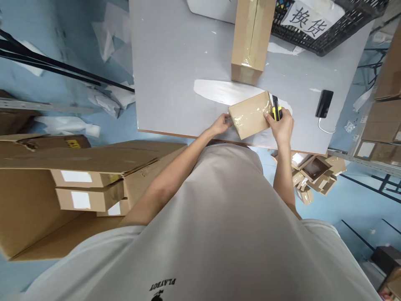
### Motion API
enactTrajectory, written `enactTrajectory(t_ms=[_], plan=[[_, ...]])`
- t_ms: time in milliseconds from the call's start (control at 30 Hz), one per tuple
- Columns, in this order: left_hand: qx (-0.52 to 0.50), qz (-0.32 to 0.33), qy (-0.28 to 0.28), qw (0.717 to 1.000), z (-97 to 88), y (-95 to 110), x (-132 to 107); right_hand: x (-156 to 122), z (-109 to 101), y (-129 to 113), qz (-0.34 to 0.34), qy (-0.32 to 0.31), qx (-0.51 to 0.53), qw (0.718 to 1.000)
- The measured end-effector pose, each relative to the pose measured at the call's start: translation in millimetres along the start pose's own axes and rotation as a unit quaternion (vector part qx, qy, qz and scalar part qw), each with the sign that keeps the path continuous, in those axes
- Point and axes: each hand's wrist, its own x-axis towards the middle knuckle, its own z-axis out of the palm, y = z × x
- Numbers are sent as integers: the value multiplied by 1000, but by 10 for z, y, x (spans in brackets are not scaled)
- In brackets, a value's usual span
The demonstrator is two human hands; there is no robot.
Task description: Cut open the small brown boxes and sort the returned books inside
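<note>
As carton (252, 113) lies, long axis: 8-to-2 o'clock
Left hand (220, 125): 9-o'clock end, grip unclear
Right hand (283, 126): 3-o'clock end, clamping cutter (276, 113)

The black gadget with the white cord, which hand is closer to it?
Right. The right hand is left of the black gadget, holding a cutter; the left hand is farther left, at the left edge of the small box.

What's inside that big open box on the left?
Three smaller boxes with white labels show inside the big box. Whatever is behind or inside them is covered, so I can't tell.
</note>
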Motion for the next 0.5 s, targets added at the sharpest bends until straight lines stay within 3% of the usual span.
enactTrajectory(t_ms=[133,233,367,500], plan=[[30,37,67,997,-255,268,11,-164,12,-118,-18,29,29,999],[44,74,65,994,-324,602,-48,-316,-84,-169,-20,51,27,998],[57,83,41,994,-304,879,-66,-562,-235,-257,-35,-25,22,999],[46,76,44,995,-309,888,-6,-769,-270,-434,-70,-94,70,991]])
